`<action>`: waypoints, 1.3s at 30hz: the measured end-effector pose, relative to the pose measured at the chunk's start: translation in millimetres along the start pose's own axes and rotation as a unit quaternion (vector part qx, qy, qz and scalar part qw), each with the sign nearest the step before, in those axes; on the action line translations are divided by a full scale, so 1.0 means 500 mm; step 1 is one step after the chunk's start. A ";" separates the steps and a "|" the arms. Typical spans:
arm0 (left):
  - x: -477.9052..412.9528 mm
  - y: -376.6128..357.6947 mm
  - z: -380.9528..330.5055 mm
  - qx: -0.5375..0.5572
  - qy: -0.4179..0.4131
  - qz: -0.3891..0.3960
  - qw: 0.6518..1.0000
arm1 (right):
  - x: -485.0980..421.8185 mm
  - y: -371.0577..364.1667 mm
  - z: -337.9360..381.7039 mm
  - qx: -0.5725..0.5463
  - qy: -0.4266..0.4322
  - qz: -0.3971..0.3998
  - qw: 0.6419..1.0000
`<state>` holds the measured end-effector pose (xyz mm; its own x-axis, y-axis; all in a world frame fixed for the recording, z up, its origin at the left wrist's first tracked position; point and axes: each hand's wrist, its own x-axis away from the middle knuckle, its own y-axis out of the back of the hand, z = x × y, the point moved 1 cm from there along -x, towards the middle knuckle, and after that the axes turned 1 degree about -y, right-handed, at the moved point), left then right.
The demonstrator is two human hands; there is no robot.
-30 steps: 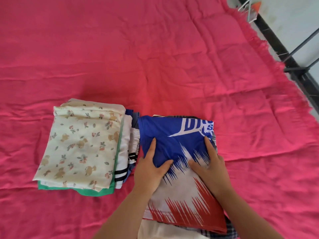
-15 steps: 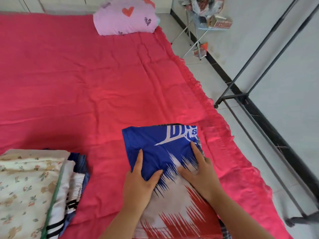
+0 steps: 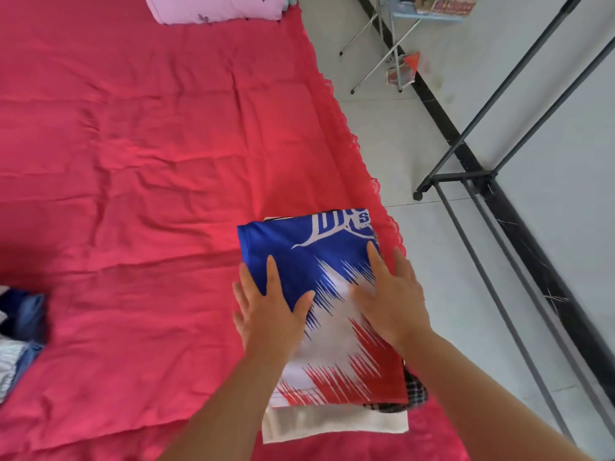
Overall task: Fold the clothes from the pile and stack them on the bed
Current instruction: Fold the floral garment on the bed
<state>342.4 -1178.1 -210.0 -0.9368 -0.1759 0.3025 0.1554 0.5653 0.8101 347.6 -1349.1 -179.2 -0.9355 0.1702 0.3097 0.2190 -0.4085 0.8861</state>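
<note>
**Jersey [image 3: 299, 254] pressed flat on a small stack at the bed's edge**

Folded into a rectangle, the jersey is blue at its far end, white in the middle and red toward the person, with white lettering partly visible. It lies on top of a small stack close to the right side of the bed [image 3: 149, 161]. The left hand [image 3: 271, 311] rests palm down across the garment's left edge, its fingers [image 3: 271, 271] straight and spread wide, holding nothing. The right hand [image 3: 396, 301], slightly blurred, lies flat along the right edge, fingers likewise extended and gripping nothing.

Beneath the jersey, a white garment [image 3: 332, 424] sticks out at the near end. A dark plaid garment [image 3: 414, 394] shows at the stack's near right corner. The bed is covered by a creased red sheet [image 3: 100, 227] with a frilled border [image 3: 359, 151] along its right side.

More clothes [image 3: 16, 334], in blue and white, sit well apart at the left margin of the view, cut off by the frame. A pink pillow [image 3: 216, 8] lies at the head of the bed. Beside the bed, on the pale tiled floor [image 3: 416, 144], stands a dark metal rack [image 3: 499, 181]. Farther back is a folding stand [image 3: 399, 38] with thin metal legs.
</note>
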 end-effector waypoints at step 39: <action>0.035 0.392 0.515 -0.147 0.000 -0.036 0.988 | 0.172 -0.295 0.488 0.087 0.211 0.034 0.973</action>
<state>275.4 -862.7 -175.3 -0.9490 -0.2065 0.2381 0.1723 0.2927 0.9406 302.3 -1055.6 -199.2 -0.9397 -0.2507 0.2327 0.2935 -0.2419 0.9248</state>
